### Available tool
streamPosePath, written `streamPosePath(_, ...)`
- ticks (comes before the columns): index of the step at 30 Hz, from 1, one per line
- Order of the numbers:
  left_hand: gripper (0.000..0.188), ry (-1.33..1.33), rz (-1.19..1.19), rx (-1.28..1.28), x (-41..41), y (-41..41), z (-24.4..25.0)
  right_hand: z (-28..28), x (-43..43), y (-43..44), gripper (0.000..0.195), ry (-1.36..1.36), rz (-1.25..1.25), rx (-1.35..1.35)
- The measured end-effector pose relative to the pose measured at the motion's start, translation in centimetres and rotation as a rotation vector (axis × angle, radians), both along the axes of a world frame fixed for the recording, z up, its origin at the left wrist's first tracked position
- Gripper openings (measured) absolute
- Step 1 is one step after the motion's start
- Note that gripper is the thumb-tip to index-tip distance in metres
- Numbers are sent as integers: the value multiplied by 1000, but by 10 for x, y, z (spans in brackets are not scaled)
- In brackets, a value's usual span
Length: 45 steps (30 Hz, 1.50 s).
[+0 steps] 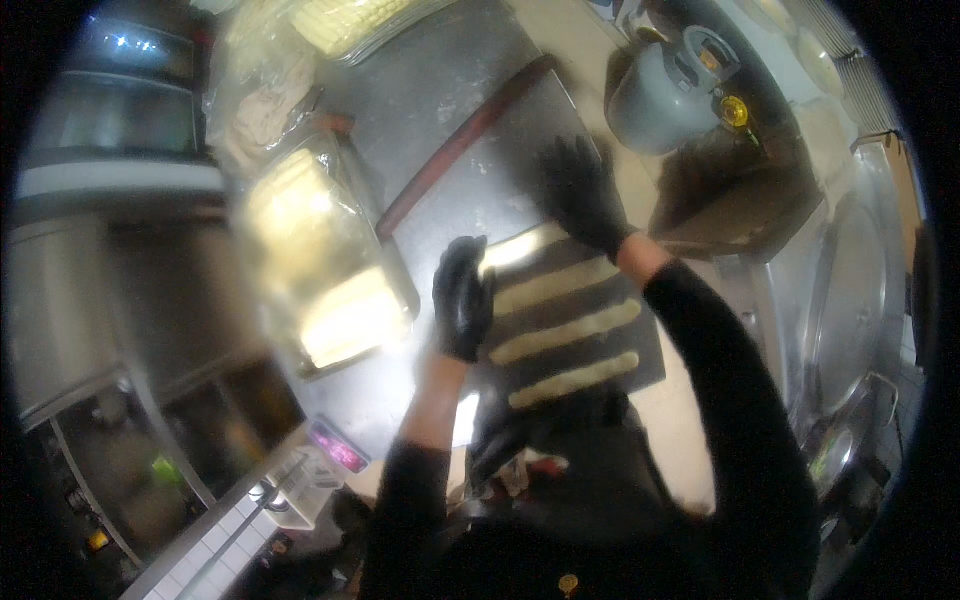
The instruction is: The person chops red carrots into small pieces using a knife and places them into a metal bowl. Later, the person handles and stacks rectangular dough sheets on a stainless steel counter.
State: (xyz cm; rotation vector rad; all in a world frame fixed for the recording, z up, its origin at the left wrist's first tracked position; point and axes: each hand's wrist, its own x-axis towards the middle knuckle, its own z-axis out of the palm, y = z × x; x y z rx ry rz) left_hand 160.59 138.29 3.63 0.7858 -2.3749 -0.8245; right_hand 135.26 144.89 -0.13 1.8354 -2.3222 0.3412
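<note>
Several pale dough strips [566,330] lie side by side on a dark tray [649,352] in front of me. My left hand [461,300], in a black glove, is at the tray's left edge, beside the end of the farthest strip [517,251]. Its fingers are close together, and whether they grip anything is hidden. My right hand [577,191], also black-gloved, reaches past the tray's far right corner with its fingers spread. Nothing shows in it. Its wrist is near the right ends of the farther strips.
A long reddish rod [469,142] crosses the metal table [405,82]. Left of it sits a plastic-covered tray of pale yellow pieces [322,255]; another plastic-covered batch [349,22] lies at the far edge. A gas cylinder [652,105] stands right. A lit phone [337,444] is at lower left.
</note>
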Motion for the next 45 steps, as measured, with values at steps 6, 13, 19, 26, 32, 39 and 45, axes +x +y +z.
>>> streamPosePath(6, 29, 227, 400, 712, 57, 38, 75, 41, 19, -14, 60, 12, 7, 182)
streamPosePath(13, 34, 282, 589, 789, 223, 37, -29, 18, 80, -31, 54, -3, -14, 140)
streamPosePath(19, 27, -497, 403, 113, 224, -2, -18, 6, 123, -62, 50, -18, -95, 206)
streamPosePath(26, 24, -292, 495, 169, 248, -5, -75, 20, 157, -67, 57, -61, 4, 78)
streamPosePath(32, 19, -491, 510, 390, 239, -10, -5, 12, 178, -79, 68, -219, -107, 179)
streamPosePath(39, 87, 147, 1081, -43, 290, -104, 43, 36, 209, -207, 65, -970, 282, -138)
streamPosePath(45, 83, -644, 471, -302, 268, -193, 38, 66, 211, -238, 39, -1564, 425, 215)
